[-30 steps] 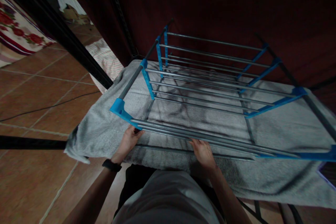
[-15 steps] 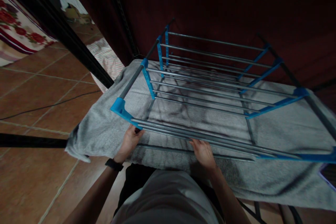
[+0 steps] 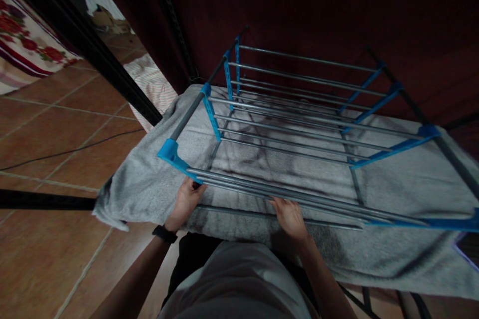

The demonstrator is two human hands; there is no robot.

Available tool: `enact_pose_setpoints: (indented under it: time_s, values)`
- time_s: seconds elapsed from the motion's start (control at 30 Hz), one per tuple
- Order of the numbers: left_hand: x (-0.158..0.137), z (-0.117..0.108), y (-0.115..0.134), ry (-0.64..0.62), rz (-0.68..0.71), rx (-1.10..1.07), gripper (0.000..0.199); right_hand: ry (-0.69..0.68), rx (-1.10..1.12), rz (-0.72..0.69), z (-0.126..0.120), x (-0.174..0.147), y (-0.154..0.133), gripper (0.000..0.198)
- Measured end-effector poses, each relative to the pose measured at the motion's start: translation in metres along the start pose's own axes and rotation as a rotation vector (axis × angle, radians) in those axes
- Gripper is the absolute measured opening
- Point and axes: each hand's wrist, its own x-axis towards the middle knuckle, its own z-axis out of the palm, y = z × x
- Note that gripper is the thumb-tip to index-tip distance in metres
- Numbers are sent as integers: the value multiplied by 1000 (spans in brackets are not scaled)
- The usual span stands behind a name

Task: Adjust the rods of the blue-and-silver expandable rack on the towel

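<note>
A shoe rack of grey metal rods and blue plastic brackets stands on a grey blanket. At its near left corner, my left hand is closed around the lower end of a blue bracket, where the rods meet it; the thumb shows and the other fingers are partly hidden. My right hand has its fingers curled under the near rods, about mid-length. A separate-looking grey tube runs across the blanket beneath both hands; its right end lies past my right hand.
The grey blanket drapes over a raised surface with dark metal bars. A dark red curtain hangs behind the rack. Tiled floor with a thin cable lies left. A purple-edged dark object is at the right edge.
Almost nothing differs. My left wrist has shifted very slightly to the right; both hands keep their places at the rack.
</note>
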Motion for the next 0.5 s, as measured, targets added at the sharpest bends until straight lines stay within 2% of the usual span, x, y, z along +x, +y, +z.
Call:
enact_pose_setpoints:
  time_s: [0.27, 0.5]
  values:
    - [-1, 3, -4, 9, -14, 24, 24, -18, -6, 15, -3, 1, -1, 31]
    - [-1, 5, -13, -7, -21, 3, 22, 24, -4, -5, -2, 1, 0, 30]
